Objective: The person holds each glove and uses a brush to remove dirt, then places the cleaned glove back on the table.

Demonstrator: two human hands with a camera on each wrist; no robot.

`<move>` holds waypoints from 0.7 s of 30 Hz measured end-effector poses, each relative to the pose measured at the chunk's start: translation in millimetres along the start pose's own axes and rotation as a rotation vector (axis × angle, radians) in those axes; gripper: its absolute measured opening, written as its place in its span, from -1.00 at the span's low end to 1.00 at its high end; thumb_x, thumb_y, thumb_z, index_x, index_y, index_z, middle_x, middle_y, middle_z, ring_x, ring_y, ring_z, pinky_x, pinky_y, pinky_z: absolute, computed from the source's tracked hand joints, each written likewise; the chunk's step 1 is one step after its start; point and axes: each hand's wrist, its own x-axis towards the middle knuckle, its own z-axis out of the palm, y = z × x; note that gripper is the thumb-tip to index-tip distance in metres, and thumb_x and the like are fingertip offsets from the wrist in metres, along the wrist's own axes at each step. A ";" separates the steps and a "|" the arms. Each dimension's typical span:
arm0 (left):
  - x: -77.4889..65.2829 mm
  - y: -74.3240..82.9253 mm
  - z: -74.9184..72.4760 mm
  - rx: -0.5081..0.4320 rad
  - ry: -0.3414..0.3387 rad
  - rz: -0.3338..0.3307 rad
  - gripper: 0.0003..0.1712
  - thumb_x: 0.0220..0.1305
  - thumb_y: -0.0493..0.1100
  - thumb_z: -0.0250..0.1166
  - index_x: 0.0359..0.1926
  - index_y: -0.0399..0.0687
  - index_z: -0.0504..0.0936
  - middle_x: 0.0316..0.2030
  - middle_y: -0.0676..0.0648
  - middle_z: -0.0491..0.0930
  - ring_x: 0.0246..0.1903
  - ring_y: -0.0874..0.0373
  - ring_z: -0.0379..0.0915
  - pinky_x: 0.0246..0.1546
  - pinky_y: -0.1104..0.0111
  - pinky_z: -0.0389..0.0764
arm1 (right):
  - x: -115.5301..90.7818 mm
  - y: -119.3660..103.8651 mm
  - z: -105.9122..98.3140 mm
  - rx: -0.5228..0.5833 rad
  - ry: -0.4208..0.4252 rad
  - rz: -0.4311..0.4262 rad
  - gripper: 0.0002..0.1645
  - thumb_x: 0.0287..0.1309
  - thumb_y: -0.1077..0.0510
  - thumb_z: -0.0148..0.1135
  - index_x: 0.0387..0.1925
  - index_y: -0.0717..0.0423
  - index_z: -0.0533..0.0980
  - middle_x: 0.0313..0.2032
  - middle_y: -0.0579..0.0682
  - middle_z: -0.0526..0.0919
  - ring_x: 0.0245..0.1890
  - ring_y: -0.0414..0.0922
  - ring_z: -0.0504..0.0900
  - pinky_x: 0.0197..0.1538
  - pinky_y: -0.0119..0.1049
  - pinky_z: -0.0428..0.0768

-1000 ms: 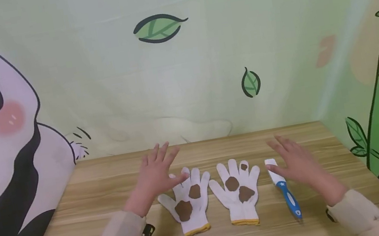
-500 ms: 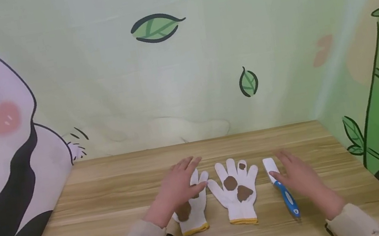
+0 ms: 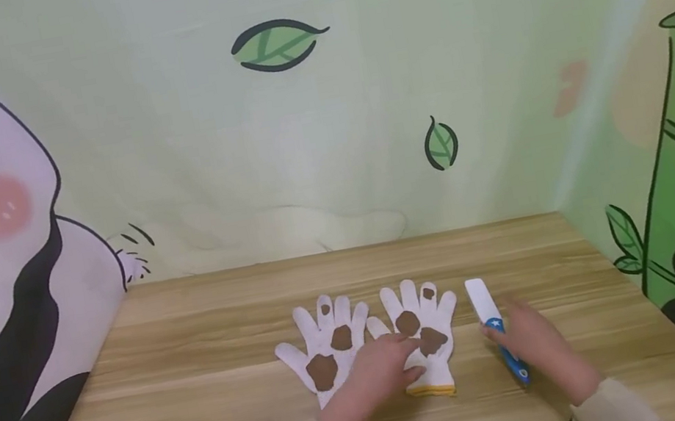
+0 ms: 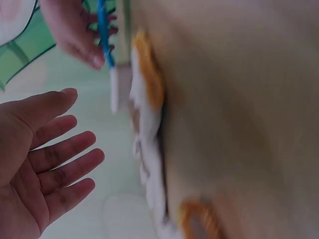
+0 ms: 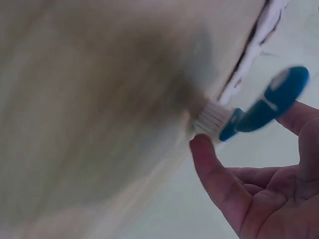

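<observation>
Two white knit gloves with brown patches lie side by side with fingers pointing away, the left glove (image 3: 322, 343) and the right glove (image 3: 428, 374) with its yellow cuff. Over the gap between them my left hand (image 3: 375, 377) reaches across, its fingers spread loosely and holding nothing; in the left wrist view it hovers apart from the gloves. A blue-handled brush (image 3: 481, 299) with a white head lies to their right. My right hand (image 3: 537, 342) is at its handle, thumb on one side and fingers on the other. Firm contact is hard to make out.
The wood-grain table (image 3: 198, 338) carries these things. A pale green cloth backdrop (image 3: 324, 131) printed with leaves, bamboo and pandas rises behind it and along both sides.
My left hand has moved right and nearer, from beside the left glove to over the right glove's lower part. The right hand has lowered toward the brush handle. Gloves and brush stay put.
</observation>
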 end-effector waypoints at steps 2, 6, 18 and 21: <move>2.4 10.6 5.5 0.033 -0.025 0.023 -0.62 0.25 0.08 0.44 0.06 0.16 0.71 -0.17 0.14 0.75 -0.20 0.26 0.69 -0.36 0.46 0.61 | -0.2 3.3 2.7 -0.001 0.001 0.003 -0.07 0.35 -0.10 0.25 0.31 0.67 0.24 -0.05 0.54 0.63 -0.18 0.22 0.70 -0.01 0.11 0.69; 8.5 29.1 14.3 0.087 -0.077 0.063 -0.68 0.22 0.13 0.45 -0.02 0.24 0.74 -0.22 0.20 0.72 -0.25 0.33 0.64 -0.35 0.52 0.56 | -0.8 8.4 6.2 0.006 -0.003 0.017 -0.25 0.37 -0.12 0.21 0.03 0.61 0.46 -0.40 0.21 0.67 -0.46 -0.04 0.58 -0.33 -0.11 0.62; 25.8 60.3 38.9 0.340 -0.128 0.057 -0.97 0.21 -0.07 0.40 -0.34 0.22 0.76 -0.39 0.15 0.62 -0.43 0.29 0.49 -0.56 0.48 0.46 | -1.8 14.4 11.4 0.100 -0.008 0.047 -0.54 0.26 -0.01 0.29 -0.64 0.10 0.36 -0.65 -0.06 0.43 -0.61 -0.16 0.40 -0.52 -0.36 0.37; 28.9 64.8 40.6 0.366 -0.155 0.038 -0.92 0.20 -0.11 0.40 -0.33 0.23 0.77 -0.38 0.15 0.62 -0.41 0.30 0.49 -0.53 0.49 0.52 | -0.9 14.8 11.6 0.102 -0.010 0.038 -0.57 0.24 0.03 0.30 -0.63 0.12 0.37 -0.63 -0.03 0.45 -0.60 -0.15 0.42 -0.52 -0.36 0.40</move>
